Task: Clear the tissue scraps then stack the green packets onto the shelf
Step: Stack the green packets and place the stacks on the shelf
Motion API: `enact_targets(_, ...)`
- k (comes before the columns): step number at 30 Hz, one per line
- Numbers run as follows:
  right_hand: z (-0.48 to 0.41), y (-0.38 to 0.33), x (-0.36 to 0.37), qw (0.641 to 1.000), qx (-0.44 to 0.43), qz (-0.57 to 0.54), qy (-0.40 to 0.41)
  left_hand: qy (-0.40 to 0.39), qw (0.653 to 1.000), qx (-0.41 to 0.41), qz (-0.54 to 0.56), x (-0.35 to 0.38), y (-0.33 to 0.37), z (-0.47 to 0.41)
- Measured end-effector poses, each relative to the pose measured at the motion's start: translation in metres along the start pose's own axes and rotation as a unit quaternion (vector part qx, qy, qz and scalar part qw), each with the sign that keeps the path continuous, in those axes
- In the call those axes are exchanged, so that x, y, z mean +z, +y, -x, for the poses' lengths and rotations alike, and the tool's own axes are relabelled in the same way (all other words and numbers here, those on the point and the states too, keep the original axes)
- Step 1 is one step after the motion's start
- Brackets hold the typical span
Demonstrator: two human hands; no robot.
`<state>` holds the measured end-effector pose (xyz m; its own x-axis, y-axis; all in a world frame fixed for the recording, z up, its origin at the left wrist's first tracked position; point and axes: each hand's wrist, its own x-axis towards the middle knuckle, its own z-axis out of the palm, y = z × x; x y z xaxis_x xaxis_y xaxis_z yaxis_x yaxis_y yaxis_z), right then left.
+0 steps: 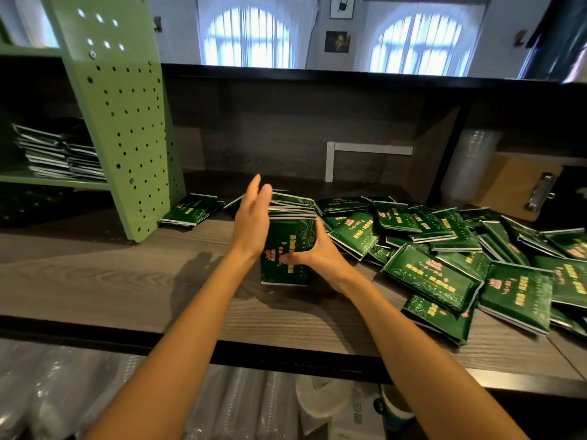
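We grip a packet bundle in our right hand, thumb pinching the front and fingers hidden behind, holding it upright over the counter. Our left hand is flat with straight fingers against the bundle's left side, probably to square the edges for neat stacking. The loose pile sprawls to the right. A few packets lie beside the shelf at far left, which holds a stack. We see no tissue scraps.

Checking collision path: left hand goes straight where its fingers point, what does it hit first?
Probably the dark back panel; nothing shows between it and the left hand, flat against the held packet stack. Depth is unclear.
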<state>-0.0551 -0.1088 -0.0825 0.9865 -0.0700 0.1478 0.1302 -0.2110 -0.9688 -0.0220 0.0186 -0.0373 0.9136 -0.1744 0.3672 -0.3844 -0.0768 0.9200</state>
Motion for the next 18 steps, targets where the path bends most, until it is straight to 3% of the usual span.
enact_targets(3, -0.002, 0.003, -0.002, 1.000, -0.002, -0.012, -0.008, -0.053, 0.984, -0.071, 0.153, 0.004, -0.008, 0.009)
enact_targets(8, -0.005, 0.005, -0.006, 1.000, 0.016, 0.006, -0.027, -0.036, 0.979, -0.038, 0.197, 0.014, -0.020, 0.018)
enact_targets(12, -0.003, 0.008, -0.008, 0.998, 0.016, 0.034, -0.046, -0.030, 0.974, -0.064, 0.215, 0.019, -0.030, 0.016)
enact_targets(18, -0.006, 0.005, -0.008, 0.999, 0.018, 0.036, 0.005, -0.020, 0.975, -0.091, 0.202, 0.019, -0.031, 0.004)
